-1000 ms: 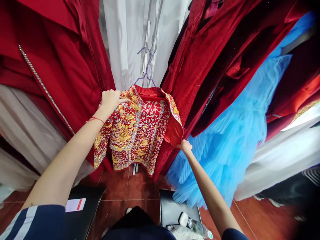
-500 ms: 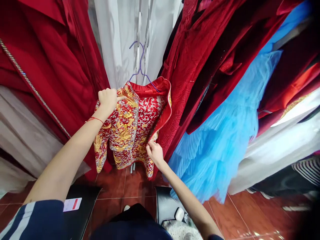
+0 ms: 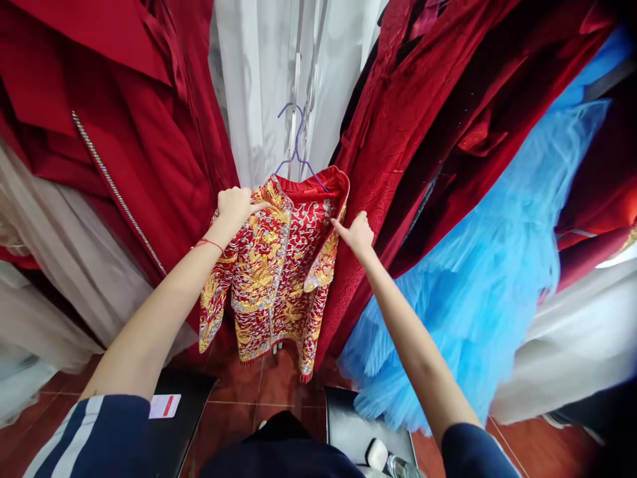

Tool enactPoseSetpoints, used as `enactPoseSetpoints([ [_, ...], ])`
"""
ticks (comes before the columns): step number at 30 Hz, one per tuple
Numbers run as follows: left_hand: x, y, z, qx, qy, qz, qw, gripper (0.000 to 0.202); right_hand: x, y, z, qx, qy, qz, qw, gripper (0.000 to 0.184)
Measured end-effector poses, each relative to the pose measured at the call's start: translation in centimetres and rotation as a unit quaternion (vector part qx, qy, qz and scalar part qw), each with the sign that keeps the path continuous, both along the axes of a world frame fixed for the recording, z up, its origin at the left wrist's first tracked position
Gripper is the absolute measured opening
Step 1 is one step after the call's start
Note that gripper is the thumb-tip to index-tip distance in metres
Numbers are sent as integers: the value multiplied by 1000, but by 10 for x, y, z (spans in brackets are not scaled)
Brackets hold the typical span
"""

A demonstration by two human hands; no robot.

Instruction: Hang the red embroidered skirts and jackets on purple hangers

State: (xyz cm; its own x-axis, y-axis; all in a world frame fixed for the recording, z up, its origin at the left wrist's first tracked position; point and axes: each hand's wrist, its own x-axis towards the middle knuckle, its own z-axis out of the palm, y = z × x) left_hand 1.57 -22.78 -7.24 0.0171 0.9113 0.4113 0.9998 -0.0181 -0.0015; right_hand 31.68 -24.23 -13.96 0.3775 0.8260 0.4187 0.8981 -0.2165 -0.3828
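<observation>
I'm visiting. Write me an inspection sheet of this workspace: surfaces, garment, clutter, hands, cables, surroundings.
Surfaces: reddish-brown tiled floor, left black seat, right black seat.
Garment: red jacket embroidered in gold and silver, on a purple wire hanger.
Clutter: pale flat rectangle with red patch, left seat; rounded white object and clear bottle, right seat.
Hands: left hand grips the jacket's shoulder; right hand has its thumb at the front edge, grip unclear.
Cables: nothing seen.
Surroundings: blue ruffled tulle dress, long red gowns.

Deep-red cloth garments (image 3: 134, 133) at upper left, a bright-blue, ruffled tulle dress (image 3: 478, 285) at right and a gold-embroidered red jacket (image 3: 259, 255) on a purple wire hanger (image 3: 297, 141) at center fill what appears a dress shop or costume room.
</observation>
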Motion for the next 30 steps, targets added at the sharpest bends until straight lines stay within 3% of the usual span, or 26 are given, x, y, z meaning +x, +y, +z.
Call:
enactPoseSetpoints([
  [5, -3, 3, 0, 11, 11, -8, 1000, 90, 0, 34, 29, -18, 45, 22, 999, 38],
  [11, 4, 9, 4, 10, -10, 10, 1000, 94, 6, 30, 62, 77, 62, -14, 995, 47],
  [15, 8, 12, 4, 16, -27, 15, 999, 95, -23, 19, 75, 216, 59, 39, 974, 44],
  [17, 10, 13, 2, 9, -35, 18, 999, 95, -48, 8, 70, 255, 46, 83, 962, 41],
  [20, 10, 18, 0, -5, -50, 25, 998, 96, -84, -12, 51, 255, -7, 137, 957, 36],
  [23, 2, 28, 0, -14, -49, 19, 999, 97, -103, -20, 25, 148, -110, 154, 971, 34],
  [26, -16, 43, 1, -21, -33, -35, 999, 90, -101, -11, 6, 0, -179, 157, 971, 29],
  [30, -44, 59, 4, -16, -68, -165, 984, 72, -80, 0, -4, -42, -174, 161, 971, 26],
])
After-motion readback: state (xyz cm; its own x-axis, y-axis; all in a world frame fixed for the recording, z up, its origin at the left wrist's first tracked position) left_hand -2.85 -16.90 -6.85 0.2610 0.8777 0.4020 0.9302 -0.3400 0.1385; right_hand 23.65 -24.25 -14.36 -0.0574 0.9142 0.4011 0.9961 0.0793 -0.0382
